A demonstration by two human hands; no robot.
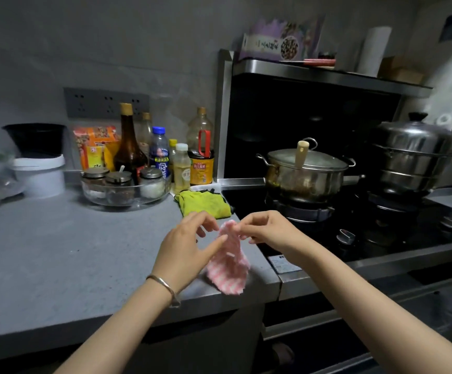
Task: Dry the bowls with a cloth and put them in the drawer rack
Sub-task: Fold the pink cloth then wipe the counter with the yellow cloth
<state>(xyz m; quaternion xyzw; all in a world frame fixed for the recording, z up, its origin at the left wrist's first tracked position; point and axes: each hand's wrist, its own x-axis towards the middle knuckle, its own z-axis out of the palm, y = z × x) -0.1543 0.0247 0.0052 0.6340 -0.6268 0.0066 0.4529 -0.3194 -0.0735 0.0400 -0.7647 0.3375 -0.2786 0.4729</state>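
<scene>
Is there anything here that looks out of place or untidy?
One thing: the green cloth lies crumpled with its edge on the stove, near the burner under the lidded pot. The pink cloth, pinched by the right hand, hangs normally.

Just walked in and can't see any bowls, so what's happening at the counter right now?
A person stands at the grey countertop beside the stove, handling a pink striped cloth. The right hand pinches its top edge while the left hand touches it with open fingers; the lower part hangs down to the counter edge. No bowl or drawer rack is in view. A lidded pot sits on the burner.
</scene>
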